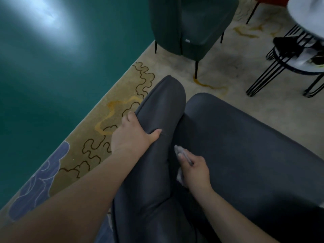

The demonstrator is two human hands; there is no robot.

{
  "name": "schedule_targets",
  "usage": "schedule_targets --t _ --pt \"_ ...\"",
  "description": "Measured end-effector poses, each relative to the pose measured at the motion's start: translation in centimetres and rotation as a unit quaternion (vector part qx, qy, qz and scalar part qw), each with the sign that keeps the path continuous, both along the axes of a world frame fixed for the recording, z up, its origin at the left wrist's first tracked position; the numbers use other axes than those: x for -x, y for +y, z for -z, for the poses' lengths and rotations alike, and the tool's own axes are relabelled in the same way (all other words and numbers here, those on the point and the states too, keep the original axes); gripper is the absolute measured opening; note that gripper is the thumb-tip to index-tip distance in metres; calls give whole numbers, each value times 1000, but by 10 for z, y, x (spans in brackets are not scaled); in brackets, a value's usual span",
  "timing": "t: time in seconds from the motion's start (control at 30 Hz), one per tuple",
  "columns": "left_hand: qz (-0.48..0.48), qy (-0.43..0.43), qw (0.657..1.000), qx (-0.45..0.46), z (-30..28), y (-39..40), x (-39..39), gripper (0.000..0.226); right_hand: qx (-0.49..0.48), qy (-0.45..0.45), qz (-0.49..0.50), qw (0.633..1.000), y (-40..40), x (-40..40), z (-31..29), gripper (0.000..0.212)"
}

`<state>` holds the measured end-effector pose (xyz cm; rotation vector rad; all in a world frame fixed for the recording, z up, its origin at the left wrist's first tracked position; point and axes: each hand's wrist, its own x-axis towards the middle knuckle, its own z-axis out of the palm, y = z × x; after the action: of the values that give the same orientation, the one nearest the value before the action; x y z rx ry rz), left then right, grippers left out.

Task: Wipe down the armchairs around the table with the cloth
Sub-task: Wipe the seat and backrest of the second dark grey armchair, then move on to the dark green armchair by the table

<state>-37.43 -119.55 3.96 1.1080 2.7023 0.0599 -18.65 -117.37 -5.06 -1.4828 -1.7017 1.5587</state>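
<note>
Your left hand (130,135) grips the grey armchair (236,155) arm; your right hand (195,170) pinches the cloth (178,149) in the arm-seat crease.

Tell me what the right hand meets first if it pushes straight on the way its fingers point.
Probably the inner face of the grey armchair's armrest. The right hand, holding the cloth, points up-left into the crease beside it; depth is unclear.

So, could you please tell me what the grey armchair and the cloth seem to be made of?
Grey armchair: probably leather or faux leather; smooth, with a soft sheen and a crease beside the left hand. Cloth: pale, seemingly thin fabric, mostly hidden in the right hand.
</note>
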Motion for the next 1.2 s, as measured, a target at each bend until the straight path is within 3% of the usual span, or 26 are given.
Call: schedule_targets --t 0.23,0.47,0.67,0.9,1.13,1.2 --pt "21 -96 993 71 -29 -14 -3 109 -32 -35 43 998 8 -68 -56 34" --pt "210 -17 974 79 -76 -97 -61 80 -61 -41 35 997 -13 -100 -115 39" --pt "257 -20 962 95 -93 -157 -76 77 -108 -67 -5 992 -52 -80 -155 41" --pt "256 -15 965 57 -116 -205 0 71 -160 -118 6 980 -105 4 -188 38" --pt "281 -11 958 64 -140 -268 110 68 -138 -164 12 977 -164 95 -197 35" --pt "287 -8 956 63 -147 -280 136 68 -132 -157 -6 979 -177 115 -195 48"
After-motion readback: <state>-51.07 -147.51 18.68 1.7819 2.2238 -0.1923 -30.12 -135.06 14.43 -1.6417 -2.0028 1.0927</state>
